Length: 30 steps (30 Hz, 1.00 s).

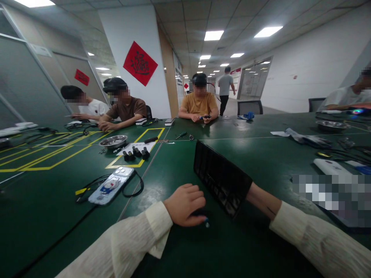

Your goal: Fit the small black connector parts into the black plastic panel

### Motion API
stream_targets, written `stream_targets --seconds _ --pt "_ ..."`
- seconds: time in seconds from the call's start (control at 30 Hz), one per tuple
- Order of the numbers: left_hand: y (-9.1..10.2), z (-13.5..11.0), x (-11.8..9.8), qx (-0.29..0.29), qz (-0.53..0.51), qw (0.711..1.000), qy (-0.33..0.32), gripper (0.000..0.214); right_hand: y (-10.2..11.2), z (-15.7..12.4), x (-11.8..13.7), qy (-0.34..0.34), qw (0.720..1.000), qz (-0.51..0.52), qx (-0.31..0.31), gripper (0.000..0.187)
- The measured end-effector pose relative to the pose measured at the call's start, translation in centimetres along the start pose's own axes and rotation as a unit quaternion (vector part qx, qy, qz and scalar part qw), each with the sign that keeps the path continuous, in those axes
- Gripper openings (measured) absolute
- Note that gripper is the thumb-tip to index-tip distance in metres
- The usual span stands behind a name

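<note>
My left hand (pixel 187 204) lies on the green tabletop, back up, fingers loosely bent and the thumb stretched out apart from them. Nothing shows in its grasp. By the thumb tip is a small shiny blue-and-white spot (pixel 206 223), too small to name. To the right, a tablet (pixel 222 179) with a dark, reflecting screen stands tilted over the table. My right forearm (pixel 265 200) runs up behind it, and the right hand, hidden by the tablet, appears to hold it from the back.
A phone (pixel 111 185) with a cable lies at left. Beyond it are black cylindrical parts (pixel 136 153), a metal bowl (pixel 113 141) and a screwdriver (pixel 181 135). Another phone (pixel 333 168) and cables lie right. Several people sit around the table; one person walks behind.
</note>
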<state>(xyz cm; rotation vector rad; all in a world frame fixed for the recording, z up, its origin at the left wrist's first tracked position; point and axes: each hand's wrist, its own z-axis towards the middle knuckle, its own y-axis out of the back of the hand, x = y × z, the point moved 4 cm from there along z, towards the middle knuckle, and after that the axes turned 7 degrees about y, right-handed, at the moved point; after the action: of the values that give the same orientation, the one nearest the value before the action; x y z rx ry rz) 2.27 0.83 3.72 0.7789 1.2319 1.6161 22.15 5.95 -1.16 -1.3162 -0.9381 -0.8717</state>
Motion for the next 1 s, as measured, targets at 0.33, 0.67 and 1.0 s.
stream_targets --seconds 0.33,0.67,1.0 --pt "-1.7 0.5 -1.7 0.086 0.094 0.991 0.041 0.023 1.6 -1.5 -2.9 -0.052 0.995 0.085 -0.011 0.018" --pt "-1.8 0.7 1.1 0.024 0.084 0.980 0.178 0.020 1.2 -1.9 -2.9 -0.080 0.992 0.095 -0.028 0.018" --pt "-1.4 0.6 3.3 0.039 0.142 0.965 0.216 0.031 0.0 -2.7 -1.6 -0.085 0.988 0.106 -0.072 0.016"
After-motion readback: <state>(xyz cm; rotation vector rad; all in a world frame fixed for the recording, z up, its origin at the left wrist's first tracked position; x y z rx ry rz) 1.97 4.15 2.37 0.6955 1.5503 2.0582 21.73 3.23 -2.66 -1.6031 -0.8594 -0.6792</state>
